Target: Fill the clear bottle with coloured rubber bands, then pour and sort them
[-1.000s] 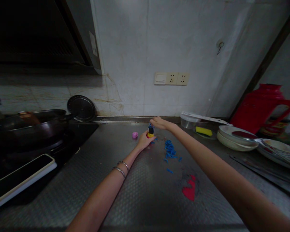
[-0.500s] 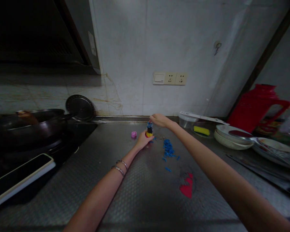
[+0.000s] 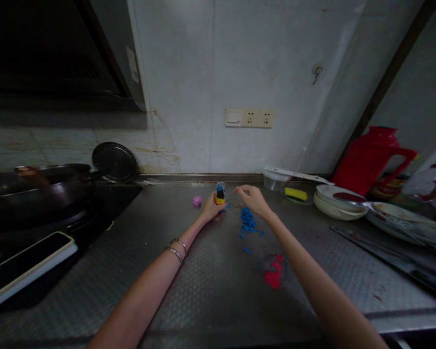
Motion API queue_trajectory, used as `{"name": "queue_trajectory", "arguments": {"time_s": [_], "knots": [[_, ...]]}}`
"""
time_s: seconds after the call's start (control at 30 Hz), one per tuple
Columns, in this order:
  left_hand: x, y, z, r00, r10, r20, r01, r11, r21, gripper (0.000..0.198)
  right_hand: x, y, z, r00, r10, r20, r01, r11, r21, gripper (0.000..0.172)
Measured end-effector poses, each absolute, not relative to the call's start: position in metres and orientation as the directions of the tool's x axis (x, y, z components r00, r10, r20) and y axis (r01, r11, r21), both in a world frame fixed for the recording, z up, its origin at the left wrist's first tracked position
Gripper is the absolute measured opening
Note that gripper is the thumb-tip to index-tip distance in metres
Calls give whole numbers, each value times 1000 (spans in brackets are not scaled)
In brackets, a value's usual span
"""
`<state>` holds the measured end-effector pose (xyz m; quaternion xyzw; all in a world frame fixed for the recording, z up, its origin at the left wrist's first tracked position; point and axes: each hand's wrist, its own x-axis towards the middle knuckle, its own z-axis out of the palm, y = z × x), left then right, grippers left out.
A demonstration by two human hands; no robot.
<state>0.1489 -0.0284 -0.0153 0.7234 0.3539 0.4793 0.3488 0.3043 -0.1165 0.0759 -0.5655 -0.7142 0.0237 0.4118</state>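
Note:
My left hand (image 3: 211, 209) is closed round the base of a small upright bottle (image 3: 220, 192) with a yellow band and blue contents, standing on the steel counter (image 3: 210, 286). My right hand (image 3: 252, 197) hovers just right of the bottle, above a heap of small blue pieces (image 3: 247, 221), its fingers loosely curled. I cannot make out anything in them. A small pink cap (image 3: 196, 200) lies left of the bottle.
A red patch (image 3: 274, 277) marks the counter nearer me. A dark pan (image 3: 47, 186) and a lid (image 3: 114, 162) sit on the stove at left. At right are a sponge (image 3: 296, 194), stacked bowls (image 3: 339, 204), a clear tub (image 3: 274, 180) and a red jug (image 3: 372, 160).
My right hand has come off the bottle's top and moved right and down toward the blue pieces. The left hand still holds the bottle. The view shifted slightly.

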Motion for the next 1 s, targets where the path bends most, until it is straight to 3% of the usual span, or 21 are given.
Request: {"name": "queue_trajectory", "arguments": {"time_s": [0.33, 0.57, 0.63, 0.7, 0.8, 0.87, 1.0], "knots": [[149, -28, -14, 348, 815, 463, 262, -559, 787, 42, 317, -138, 35, 78, 920, 383, 835, 149, -530, 31], [150, -30, -9, 272, 839, 472, 182, -527, 830, 89, 333, -138, 23, 144, 918, 370, 847, 79, -525, 35], [147, -30, 1, 181, 847, 500, 218, -530, 820, 92, 338, -137, 21, 165, 913, 374, 828, 78, -555, 38], [142, -32, 17, 87, 810, 580, 291, -578, 763, 83, 342, -136, 20, 180, 905, 386, 819, 79, -568, 40], [135, -41, 44, 13, 697, 717, 405, -659, 634, 54, 346, -136, 20, 207, 896, 393, 812, 67, -580, 38], [133, -51, 55, 157, 678, 718, 440, -699, 564, 34, 348, -136, 20, 217, 894, 392, 802, 65, -594, 36], [138, -71, 45, 594, 647, 478, 429, -758, 492, 21, 347, -137, 21, 209, 903, 375, 782, 76, -619, 33]]}}
